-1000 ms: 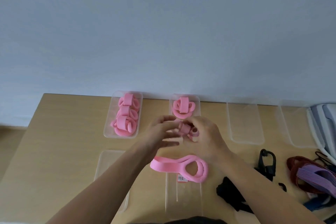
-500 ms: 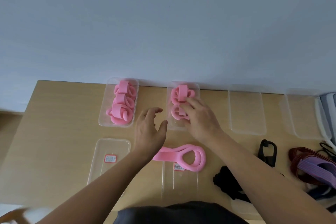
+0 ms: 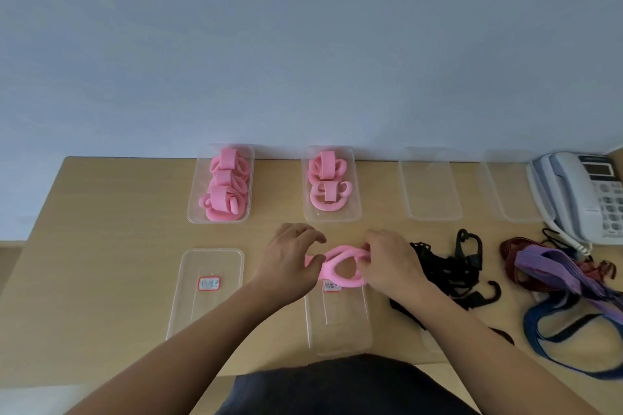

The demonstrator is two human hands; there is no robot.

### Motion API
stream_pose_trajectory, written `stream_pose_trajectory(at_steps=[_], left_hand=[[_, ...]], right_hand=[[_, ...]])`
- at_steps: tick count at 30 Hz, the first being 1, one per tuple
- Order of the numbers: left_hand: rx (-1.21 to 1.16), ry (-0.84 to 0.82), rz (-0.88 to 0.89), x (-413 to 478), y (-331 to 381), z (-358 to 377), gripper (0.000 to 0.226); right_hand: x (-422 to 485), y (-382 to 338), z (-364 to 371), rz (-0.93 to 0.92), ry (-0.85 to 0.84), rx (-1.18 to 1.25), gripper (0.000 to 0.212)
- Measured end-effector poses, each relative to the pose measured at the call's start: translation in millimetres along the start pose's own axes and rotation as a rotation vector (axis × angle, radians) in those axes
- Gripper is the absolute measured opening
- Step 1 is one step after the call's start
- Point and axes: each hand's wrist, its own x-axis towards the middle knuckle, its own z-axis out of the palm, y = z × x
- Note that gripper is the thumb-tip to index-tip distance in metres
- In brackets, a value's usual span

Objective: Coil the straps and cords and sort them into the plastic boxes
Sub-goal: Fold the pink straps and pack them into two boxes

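A pale wooden table (image 3: 101, 229) stands against a plain blue-grey wall (image 3: 303, 44), which fills the upper half of the view.

Four clear boxes are lined up along the table's far edge. The left far box (image 3: 194, 209) is packed with pink coils (image 3: 222, 194). The next box (image 3: 355, 212) holds two more pink coils (image 3: 328, 199). The third box (image 3: 429, 212) and fourth box (image 3: 505, 205) hold nothing.

Nearer the person lie two more clear boxes, each with a red-edged label: the near left box (image 3: 188, 313) and the near middle box (image 3: 337, 330).

The pink strap (image 3: 340, 268) is gathered in a loose loop over the far end of the near middle box, partly covering its label. The left hand (image 3: 290, 259) pinches the loop's left end between thumb and curled fingers. The right hand (image 3: 391, 263) has its fingers curled round the right end. Whether the strap rests on the box or is lifted off it cannot be told.

To the right of the hands a tangle of black cords (image 3: 448, 269) with hooks lies on the table. Further right are a maroon strap (image 3: 509, 246), a purple strap (image 3: 556, 266) across it and a blue strap (image 3: 553, 323) nearer the table's front. A grey desk phone (image 3: 573, 192) sits at the far right corner.
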Motion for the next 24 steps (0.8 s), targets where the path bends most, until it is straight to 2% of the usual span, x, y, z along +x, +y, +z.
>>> stream_pose_trajectory(at_steps=[3, 5, 10, 12, 17, 19, 24], left_hand=[[-0.055, -0.182, -0.022, 4, 2, -10, 0.050], [-0.152, -0.238, -0.059, 6, 10, -19, 0.049], [-0.354, -0.184, -0.067, 10, 33, -39, 0.007], [-0.438, -0.164, -0.070, 12, 44, -49, 0.016], [-0.671, -0.111, -0.015, 18, 74, -81, 0.006], [-0.773, -0.078, -0.021, 19, 85, -91, 0.005], [-0.867, -0.030, 0.028, 21, 115, -112, 0.008]], right_hand=[[-14, -13, -22, -0.009, 0.058, 0.371, 0.011], [-26, -25, -43, -0.058, 0.137, 0.503, 0.013], [-54, -51, -90, -0.102, 0.406, 0.598, 0.004], [-65, -57, -106, -0.074, 0.503, 0.642, 0.009], [-91, -66, -134, -0.158, 0.691, 0.867, 0.014], [-99, -70, -145, -0.249, 0.753, 0.876, 0.019], [-106, -73, -167, -0.464, 0.924, 0.633, 0.018]])
